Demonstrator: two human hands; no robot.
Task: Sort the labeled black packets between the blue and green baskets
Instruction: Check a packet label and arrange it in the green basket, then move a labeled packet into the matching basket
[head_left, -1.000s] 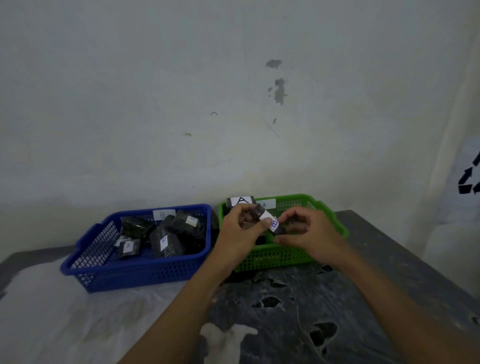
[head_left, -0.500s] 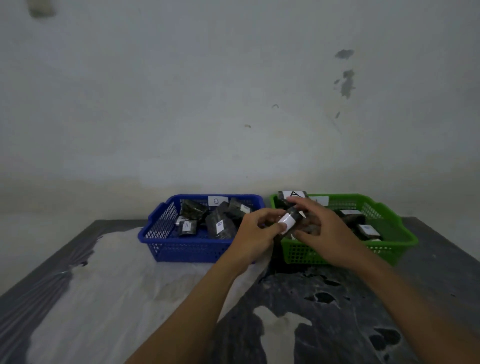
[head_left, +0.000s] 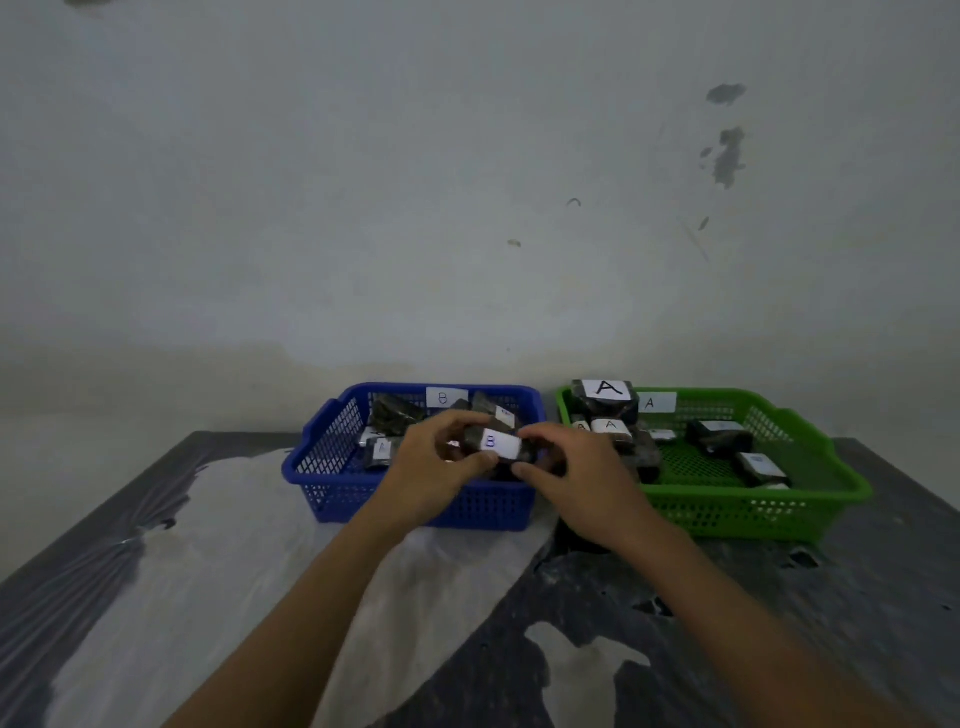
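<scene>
A black packet with a white "B" label (head_left: 496, 445) is held between my two hands over the right part of the blue basket (head_left: 332, 454). My left hand (head_left: 434, 470) pinches its left end and my right hand (head_left: 576, 480) grips its right end. The blue basket has a "B" tag on its back wall and holds several black packets (head_left: 395, 415). To its right stands the green basket (head_left: 753, 512), tagged "A", with several black packets, some showing "A" labels (head_left: 610, 426).
Both baskets stand on a dark worn table (head_left: 831, 623) against a pale stained wall (head_left: 467, 208). A whitish plastic sheet (head_left: 208, 582) covers the table's left and middle. The table's left edge runs diagonally at the far left.
Both hands have carried the "B" packet leftward from over the green basket to over the blue basket. My head view has also swung left, so the baskets appear further right.
</scene>
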